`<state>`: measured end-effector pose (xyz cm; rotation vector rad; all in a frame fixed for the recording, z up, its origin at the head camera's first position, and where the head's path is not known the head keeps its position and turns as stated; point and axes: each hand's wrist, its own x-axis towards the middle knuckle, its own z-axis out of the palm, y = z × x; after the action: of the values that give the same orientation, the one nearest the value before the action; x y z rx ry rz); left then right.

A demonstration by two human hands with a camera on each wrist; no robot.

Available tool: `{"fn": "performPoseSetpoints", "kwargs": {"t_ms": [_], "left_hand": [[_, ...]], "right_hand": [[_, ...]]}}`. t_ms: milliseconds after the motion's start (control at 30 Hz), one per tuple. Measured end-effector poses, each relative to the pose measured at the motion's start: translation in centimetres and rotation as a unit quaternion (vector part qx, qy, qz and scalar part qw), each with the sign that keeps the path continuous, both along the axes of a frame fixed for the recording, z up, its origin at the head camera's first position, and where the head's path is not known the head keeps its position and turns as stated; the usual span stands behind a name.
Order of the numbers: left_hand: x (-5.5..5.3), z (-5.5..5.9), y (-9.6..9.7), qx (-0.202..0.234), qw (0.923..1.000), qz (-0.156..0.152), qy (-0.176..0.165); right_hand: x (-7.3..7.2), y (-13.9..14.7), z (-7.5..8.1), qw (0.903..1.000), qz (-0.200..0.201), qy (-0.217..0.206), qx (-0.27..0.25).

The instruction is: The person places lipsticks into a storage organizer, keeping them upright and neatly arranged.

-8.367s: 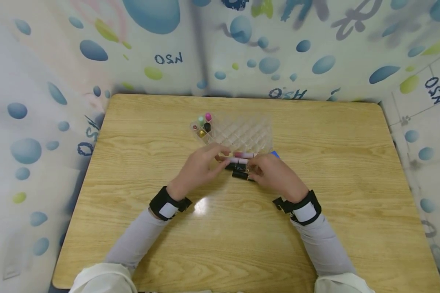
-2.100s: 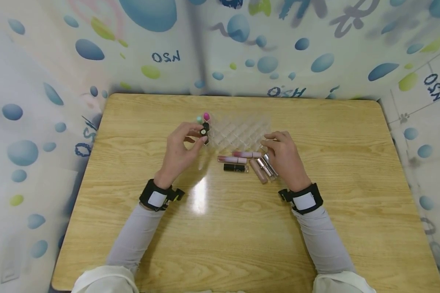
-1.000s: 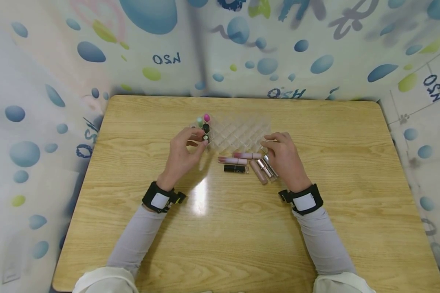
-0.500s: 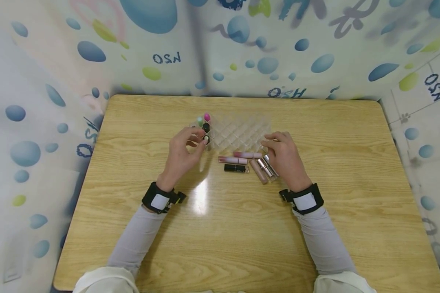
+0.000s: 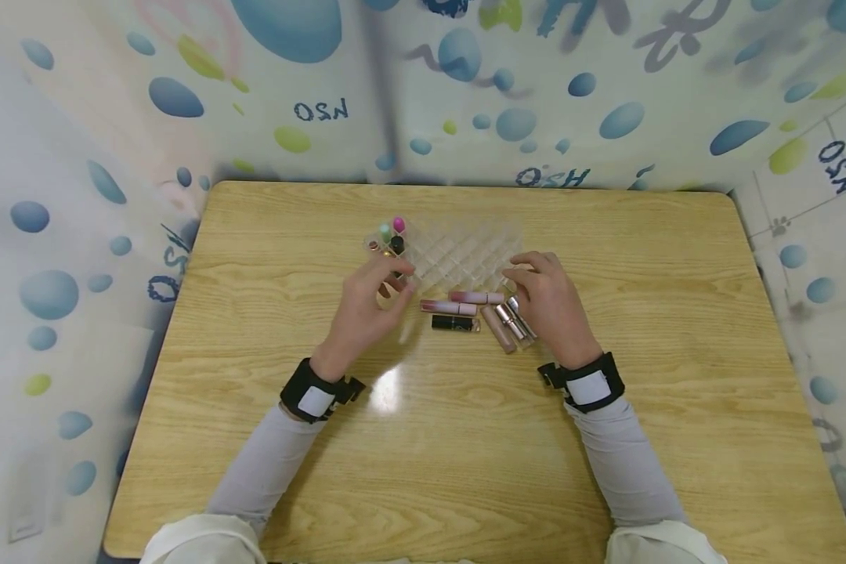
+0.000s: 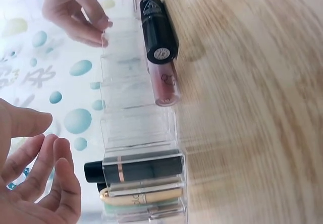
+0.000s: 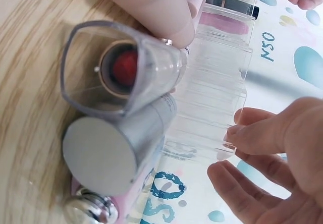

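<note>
My left hand point(image 5: 370, 309) hovers at the near left corner of a clear lipstick organizer point(image 5: 465, 254), thumb and fingers apart with nothing between them. Beside it, a black lipstick tube with a gold band point(image 6: 139, 169) stands in an end cell, mostly hidden by the hand in the head view. Neighbouring cells hold tubes with a pink top point(image 5: 398, 225), a mint top point(image 5: 385, 232) and a black top point(image 5: 397, 244), plus a gold tube point(image 6: 144, 198). My right hand point(image 5: 550, 309) has its relaxed fingertips right at the organizer's right end wall.
Loose on the table before the organizer lie two pink lip gloss tubes point(image 5: 476, 298), a black tube point(image 5: 454, 323), a brownish tube point(image 5: 499, 329) and silver lipsticks point(image 5: 511, 321), near the right hand. A patterned wall point(image 5: 423, 94) rises behind the table point(image 5: 423, 454).
My left hand has lowered the black lipstick tube into the organizer's left end, let go and moved right and nearer. My right hand, earlier at the loose tubes, stays by the organizer's right end.
</note>
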<state>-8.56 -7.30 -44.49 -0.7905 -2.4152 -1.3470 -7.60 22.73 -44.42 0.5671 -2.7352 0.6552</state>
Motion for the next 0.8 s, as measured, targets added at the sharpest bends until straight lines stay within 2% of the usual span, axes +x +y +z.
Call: {"fn": "performPoseSetpoints", "kwargs": {"t_ms": [300,500,600,700,800], "left_hand": [[0.9,-0.4,1.3,-0.051,0.9981,-0.034,0.003],[1.2,-0.9,1.8,-0.079,0.9954,-0.052,-0.017],[1.5,-0.9,1.9,-0.104,0.9929,-0.054,-0.020],[1.8,-0.8,2.1,-0.140,0.9887,-0.054,-0.012],[2.0,-0.8,2.4,-0.173,0.9833,-0.057,-0.003]], "right_hand": [[-0.2,0.0,0.0,0.9994,-0.005,0.033,-0.007],[0.2,-0.5,0.7,0.9979,0.012,0.056,-0.031],[0.7,-1.0,1.3,0.9963,0.043,0.043,-0.061],[1.2,-1.6,1.8,0.9929,0.083,0.010,-0.084],[1.5,-2.3,1.9,0.9901,0.115,-0.032,-0.074]]}}
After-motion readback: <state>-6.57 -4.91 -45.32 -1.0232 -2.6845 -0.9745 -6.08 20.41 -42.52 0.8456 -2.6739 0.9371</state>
